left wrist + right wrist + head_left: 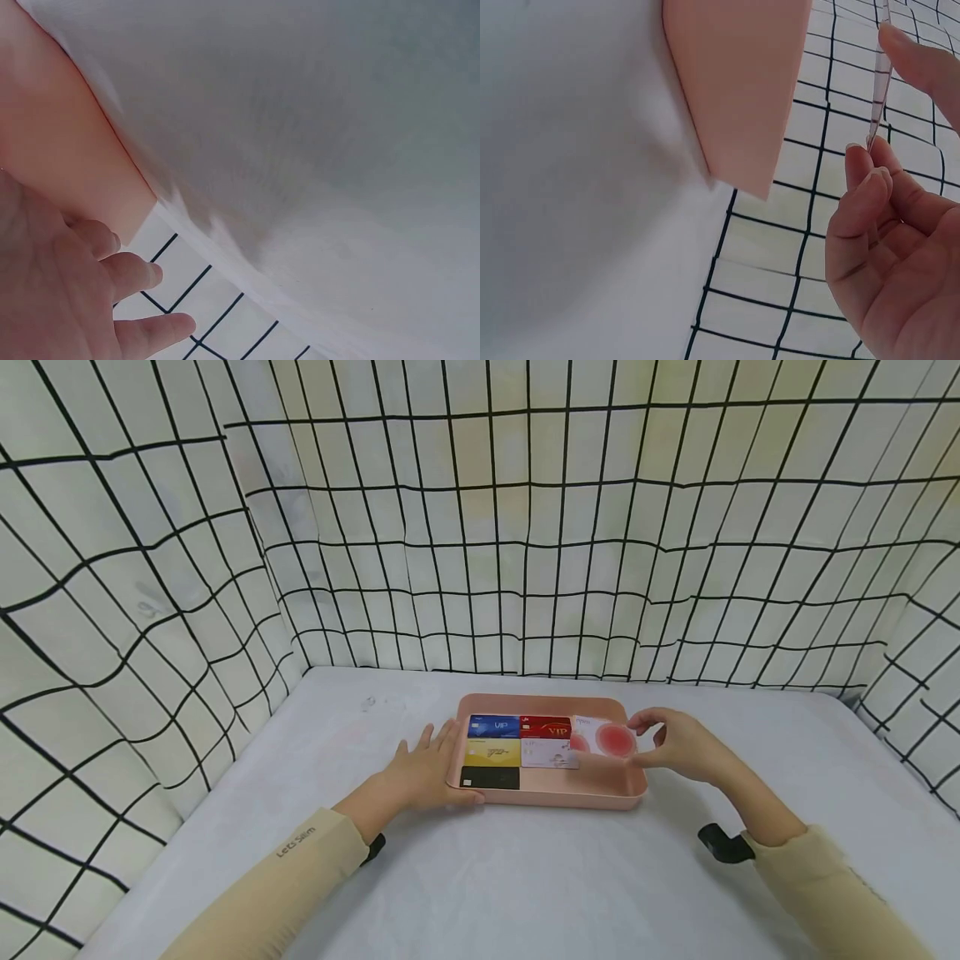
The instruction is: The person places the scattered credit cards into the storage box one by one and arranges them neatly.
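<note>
A pink tray [555, 798] lies on the white-covered table. My left hand [423, 774], fingers spread, rests against its left side with the thumb along the front edge; in the left wrist view the hand [67, 277] is beside the tray's wall [67, 142]. My right hand [686, 745] pinches a white card with pink circles [617, 740] by its right edge, over the tray's right part. The right wrist view shows that card [881, 90] edge-on between thumb and fingers, above the rim.
Inside the tray are a blue card [493, 727], a red card [545, 727], a yellow card [492, 752], a pale patterned card [549, 753] and a black card [490, 777]. White walls with a black grid [525, 543] enclose the table [540, 885] at back and sides.
</note>
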Motion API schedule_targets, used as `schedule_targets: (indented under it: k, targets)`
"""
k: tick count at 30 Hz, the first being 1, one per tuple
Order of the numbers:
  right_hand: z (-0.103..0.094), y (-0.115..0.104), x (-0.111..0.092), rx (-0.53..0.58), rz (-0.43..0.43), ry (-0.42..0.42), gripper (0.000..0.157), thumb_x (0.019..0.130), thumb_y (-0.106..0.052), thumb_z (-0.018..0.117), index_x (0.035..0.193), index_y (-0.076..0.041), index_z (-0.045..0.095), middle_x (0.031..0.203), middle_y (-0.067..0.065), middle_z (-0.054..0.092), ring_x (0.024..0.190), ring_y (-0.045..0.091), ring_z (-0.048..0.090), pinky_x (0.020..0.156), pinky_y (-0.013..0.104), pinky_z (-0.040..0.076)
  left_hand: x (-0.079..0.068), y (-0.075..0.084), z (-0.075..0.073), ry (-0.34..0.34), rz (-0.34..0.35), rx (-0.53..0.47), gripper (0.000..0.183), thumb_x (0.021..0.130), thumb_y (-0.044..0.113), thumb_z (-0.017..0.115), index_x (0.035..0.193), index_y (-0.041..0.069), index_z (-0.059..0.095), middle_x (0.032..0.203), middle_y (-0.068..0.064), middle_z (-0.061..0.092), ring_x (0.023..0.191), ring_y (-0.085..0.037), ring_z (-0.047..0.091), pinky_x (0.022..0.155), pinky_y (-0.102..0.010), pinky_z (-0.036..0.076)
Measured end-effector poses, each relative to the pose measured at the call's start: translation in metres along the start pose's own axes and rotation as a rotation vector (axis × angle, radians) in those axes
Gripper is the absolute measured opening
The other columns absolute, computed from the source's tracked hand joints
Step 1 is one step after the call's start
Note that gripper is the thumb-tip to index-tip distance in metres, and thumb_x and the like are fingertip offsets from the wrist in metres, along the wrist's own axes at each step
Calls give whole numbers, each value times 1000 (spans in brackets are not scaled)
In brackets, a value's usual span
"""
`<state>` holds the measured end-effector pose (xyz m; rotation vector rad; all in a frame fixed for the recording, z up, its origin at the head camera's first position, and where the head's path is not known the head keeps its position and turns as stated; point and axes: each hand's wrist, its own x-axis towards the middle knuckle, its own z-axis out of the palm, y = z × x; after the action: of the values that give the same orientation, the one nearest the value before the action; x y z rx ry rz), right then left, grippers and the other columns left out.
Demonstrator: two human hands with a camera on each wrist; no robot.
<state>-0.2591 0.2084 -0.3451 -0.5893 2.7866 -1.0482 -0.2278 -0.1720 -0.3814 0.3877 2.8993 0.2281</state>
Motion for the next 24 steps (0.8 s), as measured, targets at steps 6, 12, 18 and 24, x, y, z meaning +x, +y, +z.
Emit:
schedule_targets:
  k: [6, 12, 18, 24]
  targets:
    - [10, -6, 7, 21, -17, -10, 55, 81, -21, 89, 122, 5, 63, 111, 15, 64, 89, 26, 54, 67, 33, 50, -1, 1, -1, 6, 4, -3, 127, 80, 77, 68, 164, 2, 8, 170, -17, 11, 153, -48, 10, 113, -74, 15]
    - [21, -12, 13, 31, -29, -21, 54, 80, -21, 90, 120, 3, 63, 109, 12, 63, 90, 26, 54, 71, 35, 50, -1, 2, -2, 9, 0, 5, 127, 80, 77, 67, 164, 3, 8, 170, -17, 11, 153, -47, 10, 113, -74, 15]
    - [33, -15, 18, 21, -33, -36, 50, 78, -19, 91, 115, 0, 64, 106, 9, 62, 92, 27, 54, 73, 35, 51, -2, 2, -2, 11, -3, -6, 127, 80, 77, 68, 164, 3, 9, 170, -17, 12, 153, -48, 11, 113, -74, 15]
    - [46, -18, 23, 16, -33, -61, 48, 77, -17, 92, 113, -3, 63, 106, 8, 61, 90, 26, 54, 72, 34, 52, -2, 1, -1, 12, -3, -7, 127, 80, 76, 69, 164, 2, 10, 170, -17, 12, 153, -48, 11, 113, -74, 15]
